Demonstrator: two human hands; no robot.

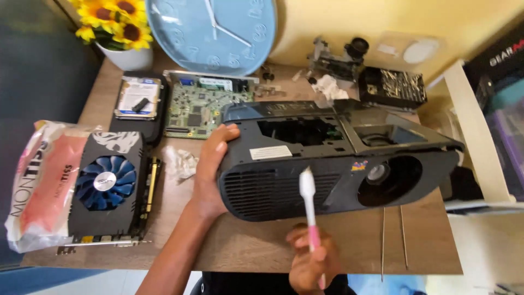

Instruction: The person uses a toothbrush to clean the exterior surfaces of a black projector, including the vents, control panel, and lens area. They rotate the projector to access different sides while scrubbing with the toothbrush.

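1. The wooden desk (pixel 256 251) is a flat brown slab with a faint grain; everything else lies on it.
2. The black projector shell (pixel 338 164) is the bulkiest thing there. It sits right of centre, a matte plastic box with rounded corners. Its top is open, so inner ribs and cavities show. Its near face has a fine slotted grille and a round lens well.
3. A round pale-blue clock (pixel 215 30) leans at the back, its face smooth and glossy, with thin white hands.
4. A crinkled plastic bag (pixel 41 186), pink and white, lies at the far left edge.
5. Just beside the bag is a black graphics card (pixel 109 188), with a blue bladed fan and gold edge contacts.
6. Behind the card is a green circuit board (pixel 202 106), flat and densely studded. To its left lies a metal hard drive (pixel 139 98) with a white label.
7. The left hand (pixel 210 164) is pressed flat against the shell's left end, fingers together, with the thumb over the top edge.
8. The right hand (pixel 311 265) is closed around the pink handle of a toothbrush (pixel 309 205). Its white bristled head is upright in front of the grille; whether it touches cannot be told.
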